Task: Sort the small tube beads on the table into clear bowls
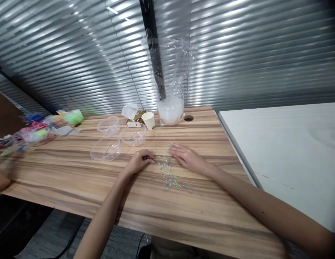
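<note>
Small shiny clear bits (169,176), like short tubes or sequins, lie scattered in a loose strip on the wooden table. At the left side of this strip, my left hand (140,160) rests on the tabletop with its fingers curled in toward the thumb. Whatever those fingertips may hold is too small to make out. My right hand (187,158) lies palm down at the strip's upper right, fingers stretched out flat, their tips touching some of the bits.
Clear round plastic bowls (106,148) stand beyond my left hand, near a paper cup (148,121) and a tissue pack (130,112). A plastic bag with white contents (170,109) stands behind. Colourful packets (40,131) and another person's arm (0,180) are at the left; a white table (286,144) adjoins the right.
</note>
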`<state>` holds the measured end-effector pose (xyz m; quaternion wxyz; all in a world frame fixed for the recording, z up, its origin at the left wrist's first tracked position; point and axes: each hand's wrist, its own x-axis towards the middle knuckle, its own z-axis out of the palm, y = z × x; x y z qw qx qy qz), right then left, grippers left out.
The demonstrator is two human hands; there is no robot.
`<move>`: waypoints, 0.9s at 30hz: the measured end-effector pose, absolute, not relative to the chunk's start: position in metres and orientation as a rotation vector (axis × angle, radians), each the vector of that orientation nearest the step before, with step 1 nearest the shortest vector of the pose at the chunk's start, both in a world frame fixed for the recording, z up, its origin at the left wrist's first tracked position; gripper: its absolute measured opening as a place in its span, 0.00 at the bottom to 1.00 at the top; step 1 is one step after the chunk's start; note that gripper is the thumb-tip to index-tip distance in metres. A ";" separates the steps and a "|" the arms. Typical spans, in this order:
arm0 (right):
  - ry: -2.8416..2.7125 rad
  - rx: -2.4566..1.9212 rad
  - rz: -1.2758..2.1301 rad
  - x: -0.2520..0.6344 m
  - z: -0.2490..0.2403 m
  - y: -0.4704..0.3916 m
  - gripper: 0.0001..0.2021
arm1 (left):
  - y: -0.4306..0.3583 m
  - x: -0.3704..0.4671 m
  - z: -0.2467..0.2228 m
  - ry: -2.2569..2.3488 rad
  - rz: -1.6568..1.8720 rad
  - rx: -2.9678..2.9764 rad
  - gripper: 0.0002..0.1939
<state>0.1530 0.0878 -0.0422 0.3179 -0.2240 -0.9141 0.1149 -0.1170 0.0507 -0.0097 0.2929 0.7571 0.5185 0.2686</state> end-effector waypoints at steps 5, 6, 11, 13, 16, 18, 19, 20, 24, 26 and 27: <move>-2.410 -0.575 0.301 0.152 -0.042 0.088 0.17 | 0.049 -0.121 -0.004 1.359 0.686 1.990 0.09; -2.412 -0.573 0.297 0.152 -0.042 0.088 0.17 | 0.049 -0.121 -0.004 1.359 0.684 1.987 0.09; -2.383 -0.568 0.311 0.153 -0.043 0.087 0.17 | 0.048 -0.121 -0.006 1.385 0.699 1.982 0.11; -2.380 -0.572 0.321 0.153 -0.043 0.087 0.17 | 0.049 -0.120 -0.008 1.394 0.697 2.000 0.10; -2.396 -0.596 0.310 0.153 -0.043 0.087 0.17 | 0.049 -0.119 -0.009 1.408 0.693 2.041 0.07; -2.405 -0.613 0.302 0.153 -0.043 0.087 0.16 | 0.049 -0.118 -0.009 1.414 0.693 2.067 0.06; -2.406 -0.618 0.305 0.153 -0.043 0.087 0.16 | 0.049 -0.118 -0.009 1.414 0.693 2.080 0.06; -2.404 -0.616 0.310 0.153 -0.043 0.087 0.16 | 0.049 -0.118 -0.009 1.413 0.693 2.093 0.05; -2.387 -0.593 0.324 0.153 -0.044 0.087 0.17 | 0.049 -0.117 -0.009 1.407 0.702 2.149 0.05; -2.384 -0.594 0.320 0.153 -0.044 0.088 0.17 | 0.049 -0.116 -0.010 1.404 0.708 2.181 0.06; -2.387 -0.599 0.316 0.153 -0.044 0.088 0.17 | 0.050 -0.115 -0.011 1.403 0.711 2.199 0.06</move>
